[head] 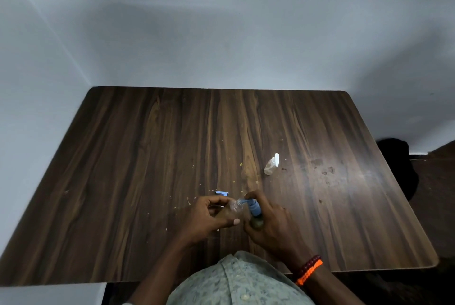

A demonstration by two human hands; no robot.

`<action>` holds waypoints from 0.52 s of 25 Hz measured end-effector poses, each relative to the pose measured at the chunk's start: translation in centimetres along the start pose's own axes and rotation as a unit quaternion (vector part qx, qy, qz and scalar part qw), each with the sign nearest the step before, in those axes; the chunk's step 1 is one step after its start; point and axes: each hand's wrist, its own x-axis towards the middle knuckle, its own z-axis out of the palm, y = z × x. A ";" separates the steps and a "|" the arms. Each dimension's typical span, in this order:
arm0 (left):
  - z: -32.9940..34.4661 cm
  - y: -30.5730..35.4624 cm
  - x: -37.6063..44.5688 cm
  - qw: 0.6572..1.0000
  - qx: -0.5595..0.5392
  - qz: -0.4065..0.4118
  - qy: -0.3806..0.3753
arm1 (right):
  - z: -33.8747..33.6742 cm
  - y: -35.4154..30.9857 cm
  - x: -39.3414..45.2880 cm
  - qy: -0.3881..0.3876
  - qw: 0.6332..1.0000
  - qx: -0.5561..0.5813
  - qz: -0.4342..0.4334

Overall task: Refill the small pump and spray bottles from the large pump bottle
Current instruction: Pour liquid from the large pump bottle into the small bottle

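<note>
A: On the table (147, 157), largest item first: what was recorded?

B: Wooden top, crumbs and a few dried stains scattered on it. Big bottle (257, 222) stood at the near centre, blue pump head (327, 207) on, mostly hidden by the right hand (273, 223). Small bottle (235, 207), clear and uncapped, was tilted with its neck meeting the pump spout. Its blue cap (221, 193) lay just beyond the left hand (209, 216).

A: And the spray bottle (270, 165)?

B: Stood apart, farther back and right, white trigger top fitted. Nobody was touching it. Level inside could not be read.

A: Progress?

B: Judged early to middle. First small bottle was under the spout and looked nearly empty, though blur made that uncertain. Left to do: finish filling, recap, then open, fill and close the sprayer.

A: Hand poses?

B: Right hand wrapped round the big bottle's body, fingers closed on it, index finger up on the pump head, apparently ready to press or pressing. Left hand pinched the small bottle between thumb and curled fingers, holding it canted toward the spout. Both forearms came in low from the near edge; beads and an orange band (309, 271) sat on the right wrist.
</note>
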 end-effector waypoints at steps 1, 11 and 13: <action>0.0 0.0 0.0 1.000 -0.001 0.002 0.001 | 0.0 0.0 0.0 0.000 1.000 0.003 0.001; -0.2 0.3 0.1 1.000 -0.002 0.016 0.005 | 0.1 0.0 -0.1 0.006 1.000 -0.009 -0.007; -0.1 0.2 0.2 1.000 -0.003 0.022 0.006 | 0.1 -0.1 0.1 0.013 1.000 -0.003 -0.003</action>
